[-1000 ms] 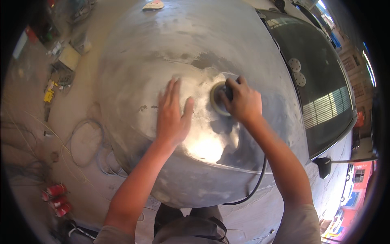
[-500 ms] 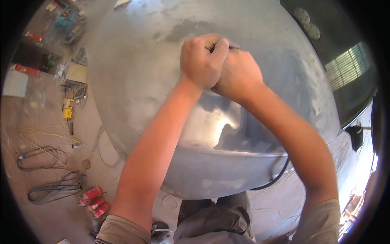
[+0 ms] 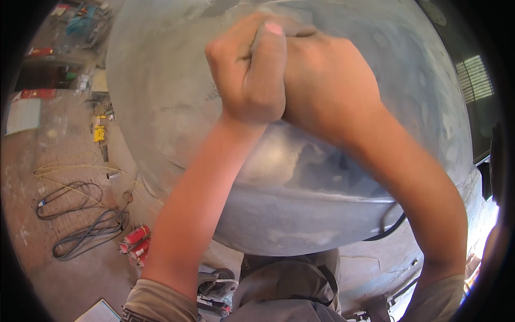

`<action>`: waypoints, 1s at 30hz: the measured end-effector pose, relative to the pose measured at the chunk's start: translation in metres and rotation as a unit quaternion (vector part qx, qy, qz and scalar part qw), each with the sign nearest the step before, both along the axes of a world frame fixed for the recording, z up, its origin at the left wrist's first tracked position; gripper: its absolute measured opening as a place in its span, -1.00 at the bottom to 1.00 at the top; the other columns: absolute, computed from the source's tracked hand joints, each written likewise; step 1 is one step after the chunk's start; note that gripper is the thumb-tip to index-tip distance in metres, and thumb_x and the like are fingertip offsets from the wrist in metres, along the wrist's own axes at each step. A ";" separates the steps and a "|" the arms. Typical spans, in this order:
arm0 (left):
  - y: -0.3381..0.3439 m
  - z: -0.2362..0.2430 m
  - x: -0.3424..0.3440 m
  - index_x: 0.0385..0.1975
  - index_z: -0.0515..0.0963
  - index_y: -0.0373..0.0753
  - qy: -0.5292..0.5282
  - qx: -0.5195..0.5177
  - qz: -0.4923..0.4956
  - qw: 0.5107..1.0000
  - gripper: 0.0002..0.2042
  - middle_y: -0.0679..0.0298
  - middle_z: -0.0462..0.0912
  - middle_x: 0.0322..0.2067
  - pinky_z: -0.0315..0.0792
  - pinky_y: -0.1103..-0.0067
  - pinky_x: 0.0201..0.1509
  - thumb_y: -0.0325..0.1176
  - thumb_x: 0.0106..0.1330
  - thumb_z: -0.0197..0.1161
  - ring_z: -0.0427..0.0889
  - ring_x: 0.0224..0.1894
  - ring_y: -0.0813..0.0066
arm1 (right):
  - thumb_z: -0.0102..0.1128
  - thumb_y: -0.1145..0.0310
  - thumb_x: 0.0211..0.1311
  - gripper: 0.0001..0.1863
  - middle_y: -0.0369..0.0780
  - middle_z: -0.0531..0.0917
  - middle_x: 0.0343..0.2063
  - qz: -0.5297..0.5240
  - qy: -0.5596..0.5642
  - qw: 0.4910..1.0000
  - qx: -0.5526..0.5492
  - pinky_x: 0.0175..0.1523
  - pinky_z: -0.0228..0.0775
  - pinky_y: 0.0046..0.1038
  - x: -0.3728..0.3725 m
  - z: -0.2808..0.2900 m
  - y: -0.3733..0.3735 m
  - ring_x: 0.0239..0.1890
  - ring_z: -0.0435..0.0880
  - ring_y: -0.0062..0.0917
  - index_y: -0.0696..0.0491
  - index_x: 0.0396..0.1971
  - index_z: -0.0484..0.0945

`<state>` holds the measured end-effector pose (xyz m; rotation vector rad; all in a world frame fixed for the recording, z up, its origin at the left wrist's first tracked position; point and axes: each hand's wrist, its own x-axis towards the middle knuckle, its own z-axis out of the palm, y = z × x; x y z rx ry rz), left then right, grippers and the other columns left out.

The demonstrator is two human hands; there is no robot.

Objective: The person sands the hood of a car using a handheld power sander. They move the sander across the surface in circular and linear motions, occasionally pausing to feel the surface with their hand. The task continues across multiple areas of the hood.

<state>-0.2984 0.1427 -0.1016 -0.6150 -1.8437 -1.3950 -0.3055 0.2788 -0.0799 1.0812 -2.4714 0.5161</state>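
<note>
My left hand point(image 3: 244, 70) is closed, with its thumb laid against my right hand point(image 3: 327, 75). The two are pressed together above a large, rounded grey metal panel point(image 3: 155, 91) that has a patchy, sanded-looking surface. My right hand is closed too, its fingers tucked out of sight under the left. Whatever they may hold between them is hidden. Darker smudges and a bright shiny patch mark the panel below my wrists, in front of a raised crease near its close edge.
Left on the floor are coiled dark cables point(image 3: 88, 233), red cylinders point(image 3: 137, 239) and a yellow tool point(image 3: 99, 133). A black hose or cable point(image 3: 389, 228) curves by the panel's near right edge. Dark glass point(image 3: 472, 80) borders the panel on the right.
My joined hands have come closer to me and look larger, staying pressed together. The view has shifted, so the floor items and panel sit differently in the picture.
</note>
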 end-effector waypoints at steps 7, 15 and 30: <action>0.014 0.014 -0.077 -0.52 0.67 -0.47 -0.106 0.096 -0.092 0.985 -0.57 0.09 0.74 -0.54 0.53 0.37 -0.29 -0.26 0.51 0.10 0.61 -0.51 0.35 | 0.53 0.18 0.03 -0.74 -0.10 0.86 -0.33 -0.089 -0.056 0.992 0.073 -0.09 0.72 -0.08 -0.050 0.031 0.009 -0.27 0.87 -0.09 0.02 -0.35 0.76; 0.026 0.005 -0.008 -0.50 0.67 -0.44 -0.022 0.085 -0.004 0.996 -0.66 -0.06 0.62 -0.57 0.42 0.32 -0.41 -0.34 0.45 0.11 0.58 -0.56 0.30 | 0.31 0.39 0.03 -0.88 0.00 0.80 -0.45 0.000 -0.102 0.993 0.055 -0.26 0.71 -0.16 0.005 0.013 0.020 -0.43 0.81 -0.10 0.12 -0.56 0.70; 0.017 0.013 -0.007 -0.30 0.76 -0.49 -0.089 -0.016 0.029 0.995 -0.52 -0.02 0.82 -0.29 0.58 0.36 0.00 -0.16 0.60 0.05 0.74 -0.23 0.22 | 0.28 0.36 0.11 -0.84 -0.01 0.82 -0.41 -0.035 -0.139 0.984 0.104 -0.10 0.76 -0.18 -0.003 0.026 0.021 -0.26 0.88 -0.15 0.09 -0.48 0.79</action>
